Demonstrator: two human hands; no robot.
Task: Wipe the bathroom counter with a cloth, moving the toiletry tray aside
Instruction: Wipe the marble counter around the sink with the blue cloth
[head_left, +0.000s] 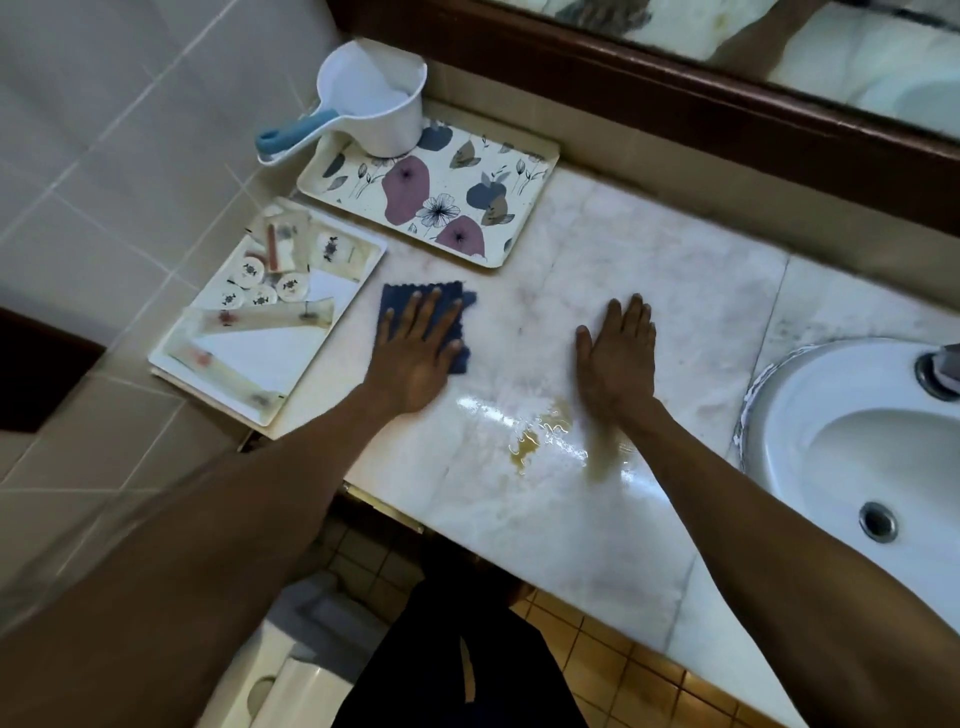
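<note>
A dark blue cloth (397, 301) lies flat on the white marble counter (649, 270). My left hand (415, 353) presses down on it with fingers spread. My right hand (618, 353) rests flat on the bare counter, holding nothing. A white toiletry tray (280, 364) with round soaps and sachets sits at the counter's left end, overhanging the edge. Near the counter's front, between my forearms, a wet patch with a yellowish stain (535, 441) shines.
A floral tray (519, 171) lies at the back left, with a white dipper (374, 104) with a blue handle standing on its far corner. A white sink (841, 441) is set into the counter at right. A mirror's dark wooden frame (675, 104) runs along the back.
</note>
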